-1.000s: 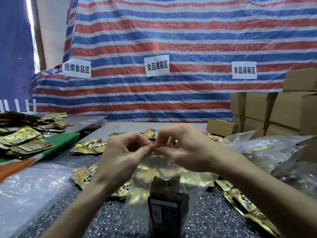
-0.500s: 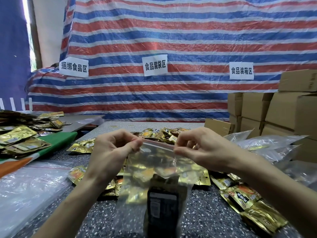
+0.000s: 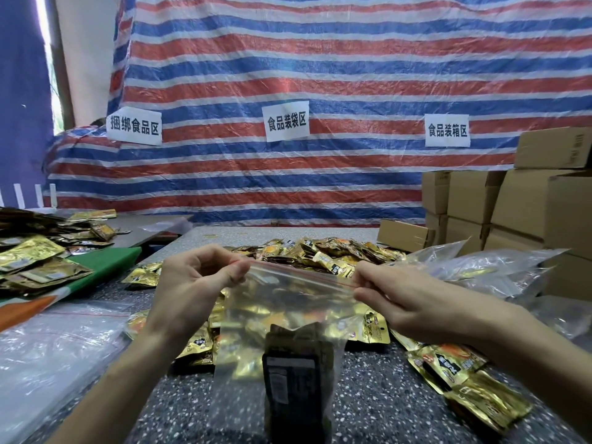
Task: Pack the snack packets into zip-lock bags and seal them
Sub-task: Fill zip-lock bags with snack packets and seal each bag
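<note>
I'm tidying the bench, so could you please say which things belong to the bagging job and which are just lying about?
In the job: zip-lock bag, pinched along its top by left hand and right hand; dark packet inside it; loose gold snack packets.
Lying about: cardboard boxes; paper signs; striped tarpaulin.

left hand (image 3: 192, 293), right hand (image 3: 407, 304) bare; forearms bare to frame edge

Tarp (image 3: 352, 59) signs: 捆绑食品区 (image 3: 134, 125), 食品装袋区 (image 3: 286, 121), 食品装箱区 (image 3: 447, 130)
</note>
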Demonstrator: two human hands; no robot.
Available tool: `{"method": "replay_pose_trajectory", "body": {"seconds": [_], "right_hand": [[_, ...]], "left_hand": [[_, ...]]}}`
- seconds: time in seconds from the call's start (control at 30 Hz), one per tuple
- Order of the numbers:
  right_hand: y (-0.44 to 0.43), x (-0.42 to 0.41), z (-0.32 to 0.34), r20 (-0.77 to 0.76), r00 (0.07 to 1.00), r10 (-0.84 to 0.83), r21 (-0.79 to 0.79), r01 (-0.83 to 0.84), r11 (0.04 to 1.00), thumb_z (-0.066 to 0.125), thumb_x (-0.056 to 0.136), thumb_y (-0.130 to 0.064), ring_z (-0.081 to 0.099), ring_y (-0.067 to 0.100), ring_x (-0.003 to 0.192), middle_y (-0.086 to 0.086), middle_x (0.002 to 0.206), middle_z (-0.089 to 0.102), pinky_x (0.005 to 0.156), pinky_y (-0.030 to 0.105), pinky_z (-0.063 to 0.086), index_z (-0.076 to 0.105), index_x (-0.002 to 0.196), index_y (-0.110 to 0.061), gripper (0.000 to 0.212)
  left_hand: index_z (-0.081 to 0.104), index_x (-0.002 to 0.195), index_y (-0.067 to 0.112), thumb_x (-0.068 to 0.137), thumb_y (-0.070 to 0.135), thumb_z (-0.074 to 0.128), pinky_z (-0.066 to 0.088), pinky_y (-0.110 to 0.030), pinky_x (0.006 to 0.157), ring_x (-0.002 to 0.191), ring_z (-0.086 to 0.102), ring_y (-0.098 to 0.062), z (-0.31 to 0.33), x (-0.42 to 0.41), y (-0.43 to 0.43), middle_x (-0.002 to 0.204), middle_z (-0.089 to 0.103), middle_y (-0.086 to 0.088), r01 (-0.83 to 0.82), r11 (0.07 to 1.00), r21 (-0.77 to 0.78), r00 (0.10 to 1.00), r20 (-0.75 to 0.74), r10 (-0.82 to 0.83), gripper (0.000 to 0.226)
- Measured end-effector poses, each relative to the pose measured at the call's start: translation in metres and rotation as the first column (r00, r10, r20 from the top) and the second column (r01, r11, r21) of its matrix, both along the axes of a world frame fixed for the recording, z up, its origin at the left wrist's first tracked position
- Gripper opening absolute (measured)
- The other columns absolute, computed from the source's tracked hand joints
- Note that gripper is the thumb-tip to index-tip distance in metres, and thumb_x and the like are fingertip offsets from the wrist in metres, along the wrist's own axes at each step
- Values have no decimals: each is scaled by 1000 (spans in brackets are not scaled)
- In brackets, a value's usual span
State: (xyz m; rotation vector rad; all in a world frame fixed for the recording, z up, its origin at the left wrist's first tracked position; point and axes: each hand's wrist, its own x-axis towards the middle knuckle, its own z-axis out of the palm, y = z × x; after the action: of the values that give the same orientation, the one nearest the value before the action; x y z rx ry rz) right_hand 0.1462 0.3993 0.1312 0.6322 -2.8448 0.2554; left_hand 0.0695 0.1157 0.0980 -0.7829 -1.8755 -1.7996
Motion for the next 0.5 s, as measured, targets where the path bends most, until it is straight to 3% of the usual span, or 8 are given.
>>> {"method": "replay_pose_trajectory", "body": {"seconds": [0.27, 0.33, 0.43, 0.5], "right_hand": [[12, 3, -12, -227, 972, 67, -134, -99, 986, 50, 100, -39, 51, 15, 61, -5, 66, 55, 57, 39, 45, 46, 78, -32, 23], [13, 4, -14, -237, 968, 84, -205, -135, 969, 52, 97, -44, 50, 15, 58, -2, 65, 56, 53, 36, 43, 51, 76, -32, 24], [12, 5, -24, -192, 979, 72, -496, -160, 854, 60, 88, -52, 51, 9, 57, -1, 68, 60, 51, 21, 40, 62, 78, -26, 28], [7, 5, -40, -41, 999, 33, -713, -52, 699, 67, 73, -67, 61, 8, 67, -4, 80, 67, 62, 26, 52, 64, 87, -25, 44]], "left_hand": [[77, 78, 17, 74, 24, 73, 52, -17, 60, 63, 64, -10, -3, -7, 1, 71, 72, -7, -8, 1000, -9, 1000, 4, 8, 9], [76, 77, 18, 78, 20, 74, 50, -16, 58, 61, 63, -9, -6, -10, 5, 69, 71, -5, -9, 1000, 10, 1000, 12, 8, 4], [74, 74, 15, 78, 23, 72, 50, -18, 57, 59, 63, -11, -14, -11, 12, 66, 69, -6, -6, 998, 68, 999, 42, 3, 9], [72, 74, 12, 77, 24, 72, 51, -19, 58, 62, 64, -14, -17, -10, 15, 67, 69, -7, 14, 993, 117, 998, 53, -20, 12]]}}
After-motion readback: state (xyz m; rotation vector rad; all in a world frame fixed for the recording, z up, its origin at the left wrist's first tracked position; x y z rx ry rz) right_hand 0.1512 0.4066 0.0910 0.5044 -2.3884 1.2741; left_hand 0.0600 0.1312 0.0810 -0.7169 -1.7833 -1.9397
